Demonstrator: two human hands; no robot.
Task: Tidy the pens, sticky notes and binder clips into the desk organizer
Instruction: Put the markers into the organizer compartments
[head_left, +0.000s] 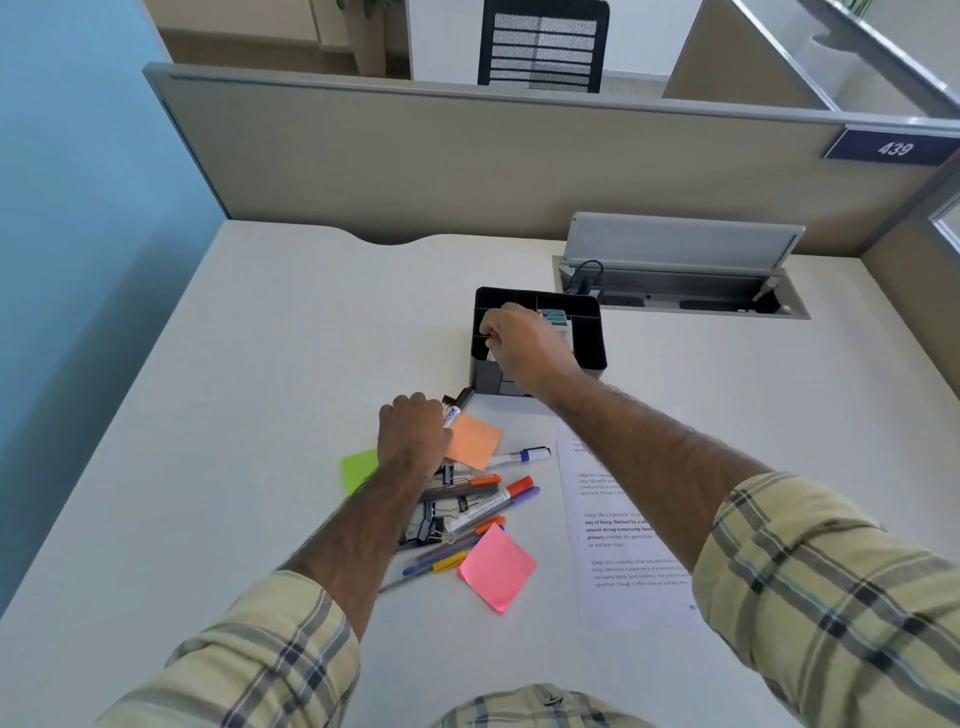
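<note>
The black desk organizer (592, 338) stands mid-desk with a teal-topped item in a rear compartment. My right hand (524, 348) hovers over its left compartments, fingers pinched on what looks like a marker; only a red bit and a white sliver show. My left hand (413, 434) is closed around a black marker with a white label (453, 414), low on the desk just before the organizer. Below lie an orange sticky note (474, 442), a green one (358, 470), a pink one (497, 567), a white-and-blue marker (522, 456), several pens (488, 501) and binder clips (431, 531).
A printed sheet (618, 525) lies to the right of the pile, partly under my right forearm. An open cable hatch (680, 291) with a raised lid sits behind the organizer. Beige partition walls close the desk's far and right sides.
</note>
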